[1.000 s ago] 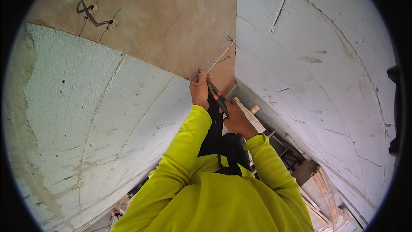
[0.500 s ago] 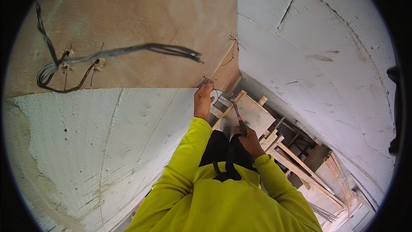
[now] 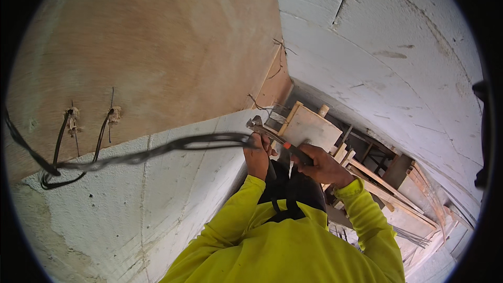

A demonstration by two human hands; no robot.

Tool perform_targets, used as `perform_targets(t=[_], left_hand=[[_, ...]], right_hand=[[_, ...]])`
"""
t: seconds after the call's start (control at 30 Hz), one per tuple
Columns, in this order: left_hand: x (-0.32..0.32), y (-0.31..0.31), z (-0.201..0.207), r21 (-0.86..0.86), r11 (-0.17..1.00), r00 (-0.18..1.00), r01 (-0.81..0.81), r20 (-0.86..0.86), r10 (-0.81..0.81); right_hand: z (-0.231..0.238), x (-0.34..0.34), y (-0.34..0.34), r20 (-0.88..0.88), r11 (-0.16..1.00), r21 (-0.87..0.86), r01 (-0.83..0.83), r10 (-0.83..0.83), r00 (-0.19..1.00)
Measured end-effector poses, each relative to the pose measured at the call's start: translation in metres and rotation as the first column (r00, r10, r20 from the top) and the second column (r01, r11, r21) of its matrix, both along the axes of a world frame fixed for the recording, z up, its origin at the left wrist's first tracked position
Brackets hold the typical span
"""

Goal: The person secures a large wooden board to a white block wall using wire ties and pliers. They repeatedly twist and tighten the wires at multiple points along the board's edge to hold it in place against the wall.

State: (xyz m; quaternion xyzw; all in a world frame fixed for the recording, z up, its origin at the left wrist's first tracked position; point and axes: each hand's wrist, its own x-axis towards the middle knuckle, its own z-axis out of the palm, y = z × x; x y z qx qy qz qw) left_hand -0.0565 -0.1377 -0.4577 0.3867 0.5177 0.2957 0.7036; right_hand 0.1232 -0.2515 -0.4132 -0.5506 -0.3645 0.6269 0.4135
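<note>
In my right hand [image 3: 320,163] is a claw hammer [image 3: 291,148] with a red-and-dark grip, its fingers wrapped round the handle and the metal head pointing up and left. Close under that head, my left hand [image 3: 255,158] has its fingers curled closed; what they hold, if anything, is hidden. A bundle of dark wire [image 3: 157,152], loose and blurred, reaches across from the left and ends in front of the left hand. Beyond both hands, a short bent wire [image 3: 258,102] sticks out at the lower edge of the plywood panel [image 3: 173,47].
Pale block walls stand at left [image 3: 115,204] and right [image 3: 398,73]. Two wire strands come through rough holes [image 3: 113,115] in the plywood. Another twisted wire [image 3: 283,47] sits at the panel's corner. Below right are timber pieces [image 3: 390,194], a board [image 3: 312,126] and thin rods [image 3: 411,237].
My left hand has come away from the panel's edge, down beside the hammer head. The right hand has raised the hammer, tilting its head leftward. The view has shifted and the wire bundle appears lower.
</note>
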Motion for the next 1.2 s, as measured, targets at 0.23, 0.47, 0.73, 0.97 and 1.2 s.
perform_targets(t=[0.23,0.47,0.73,0.97,1.2], left_hand=[[0.034,0.037,0.016,-0.140,0.989,0.998,0.055,-0.012,-0.058],[0.069,0.048,0.020,-0.403,0.883,0.967,-0.243,-0.023,0.255],[0.071,0.045,-0.003,-0.392,0.869,0.940,-0.302,0.027,0.340],[0.009,0.070,-0.019,0.013,0.979,0.933,0.205,-0.305,-0.191],[0.014,0.043,-0.035,0.306,0.932,0.842,0.195,-0.540,0.001]], right_hand=[[0.006,0.043,0.048,-0.039,0.987,-0.160,0.033,-0.040,0.998],[-0.015,0.057,0.071,-0.059,0.977,-0.212,-0.012,-0.001,0.998],[-0.061,0.018,0.048,-0.713,0.938,-0.318,-0.138,-0.140,0.687],[-0.109,-0.063,0.051,-0.657,0.958,-0.288,-0.001,-0.197,0.728],[-0.125,-0.114,0.057,-0.475,0.977,-0.017,0.211,-0.194,0.858]])
